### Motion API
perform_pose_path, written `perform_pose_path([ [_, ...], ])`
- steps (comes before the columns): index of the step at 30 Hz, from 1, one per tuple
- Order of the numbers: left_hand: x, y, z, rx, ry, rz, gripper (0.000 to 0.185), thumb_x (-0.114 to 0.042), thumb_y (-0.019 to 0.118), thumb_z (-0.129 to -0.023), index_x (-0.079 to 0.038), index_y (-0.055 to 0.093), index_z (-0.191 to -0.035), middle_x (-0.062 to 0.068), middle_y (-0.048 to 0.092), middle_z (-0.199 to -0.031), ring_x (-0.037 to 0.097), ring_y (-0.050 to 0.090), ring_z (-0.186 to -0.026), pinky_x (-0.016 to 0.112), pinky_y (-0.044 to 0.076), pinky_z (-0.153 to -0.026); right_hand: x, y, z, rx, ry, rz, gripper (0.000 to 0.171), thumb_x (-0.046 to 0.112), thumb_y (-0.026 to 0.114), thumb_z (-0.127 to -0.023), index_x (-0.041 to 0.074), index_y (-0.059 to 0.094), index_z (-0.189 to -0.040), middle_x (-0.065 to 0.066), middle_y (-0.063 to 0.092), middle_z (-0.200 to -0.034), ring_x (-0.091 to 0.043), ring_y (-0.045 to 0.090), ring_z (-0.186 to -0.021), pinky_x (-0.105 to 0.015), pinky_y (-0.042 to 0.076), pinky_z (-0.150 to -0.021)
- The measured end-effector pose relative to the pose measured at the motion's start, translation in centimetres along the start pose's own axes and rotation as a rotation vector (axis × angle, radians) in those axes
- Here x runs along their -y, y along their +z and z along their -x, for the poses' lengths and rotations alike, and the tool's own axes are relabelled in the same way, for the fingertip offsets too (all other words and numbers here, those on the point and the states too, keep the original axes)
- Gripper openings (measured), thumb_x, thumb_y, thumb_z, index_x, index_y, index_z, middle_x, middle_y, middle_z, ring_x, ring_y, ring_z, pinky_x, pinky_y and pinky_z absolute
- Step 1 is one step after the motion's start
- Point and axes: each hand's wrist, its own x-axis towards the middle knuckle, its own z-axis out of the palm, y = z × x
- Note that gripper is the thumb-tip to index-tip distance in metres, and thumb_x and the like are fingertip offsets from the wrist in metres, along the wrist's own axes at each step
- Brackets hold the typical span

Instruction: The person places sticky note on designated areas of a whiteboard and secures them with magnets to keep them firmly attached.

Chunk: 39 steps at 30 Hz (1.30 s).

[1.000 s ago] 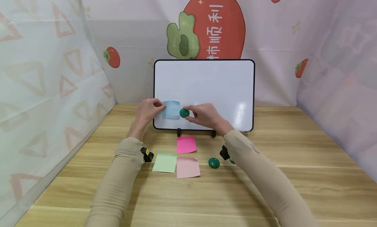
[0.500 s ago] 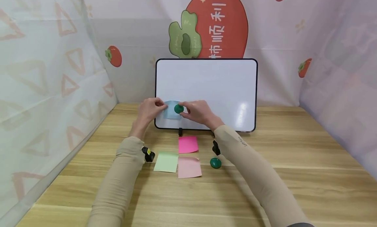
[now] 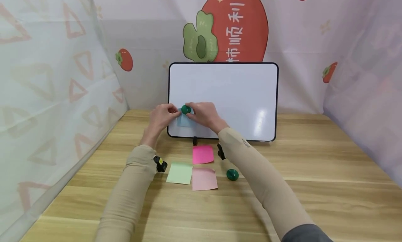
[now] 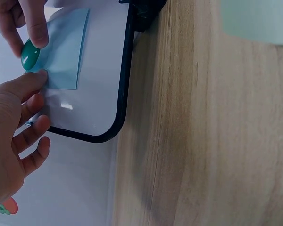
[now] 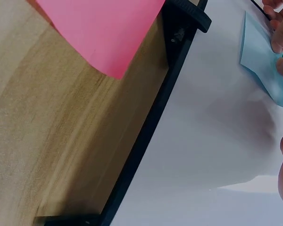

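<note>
A blue sticky note [image 3: 184,121] lies against the lower left of a whiteboard [image 3: 232,95]. At its left edge my left hand [image 3: 161,118] holds the note with thumb and fingertip; in the left wrist view its other fingers hang loosely curled. My right hand [image 3: 204,113] pinches a glossy green round magnet [image 3: 186,109] over the note's upper part. From the left wrist view, the magnet [image 4: 30,55] sits at the note's top edge, close to the left fingertip. Whether it touches the board cannot be told. In the right wrist view the note's [image 5: 262,66] lower edge curls off the board.
Bright pink [image 3: 202,154], pale green [image 3: 179,173] and light pink sticky notes [image 3: 205,179] lie on the wooden table [image 3: 314,186] before the board. A second green magnet [image 3: 232,174] lies to their right. Black feet [image 3: 195,141] support the board; a printed cloth [image 3: 147,36] hangs behind.
My right hand has carried the green magnet left and up, from beside the blue note to its upper part. The left hand has stayed at the note's left edge. The view has shifted slightly.
</note>
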Motion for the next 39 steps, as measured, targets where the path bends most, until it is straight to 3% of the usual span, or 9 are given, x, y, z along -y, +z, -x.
perform_pose_path([
  [5,0.0,0.2,0.0,0.0,-0.004,-0.007,0.029,-0.039,0.07,-0.092,-0.011,0.073,-0.099,0.007,0.073,-0.094,0.023,0.065,-0.085,0.039,0.047,-0.075,0.1,0.3,-0.4,0.037,0.044,0.016,0.042,0.032,0.069,-0.094,0.013,0.064,-0.131,-0.004,0.077,-0.101,-0.013,0.068,-0.07,-0.029,0.056,-0.065],
  [22,-0.1,0.3,0.0,-0.009,-0.008,0.003,0.03,-0.038,0.071,-0.091,-0.012,0.068,-0.106,0.007,0.073,-0.093,0.024,0.067,-0.085,0.04,0.046,-0.076,0.2,0.1,0.0,0.07,0.095,0.039,0.044,0.034,0.065,-0.096,0.018,0.059,-0.137,-0.002,0.071,-0.078,-0.012,0.053,-0.058,-0.028,0.046,-0.053],
  [39,-0.2,0.0,0.3,-0.006,0.098,-0.028,0.03,-0.027,0.071,-0.092,-0.014,0.065,-0.119,0.007,0.069,-0.086,0.023,0.06,-0.072,0.032,0.041,-0.065,0.5,-0.9,1.1,0.071,0.078,-0.068,0.045,0.036,0.062,-0.098,0.017,0.056,-0.138,0.0,0.065,-0.074,-0.013,0.054,-0.06,-0.025,0.041,-0.05],
])
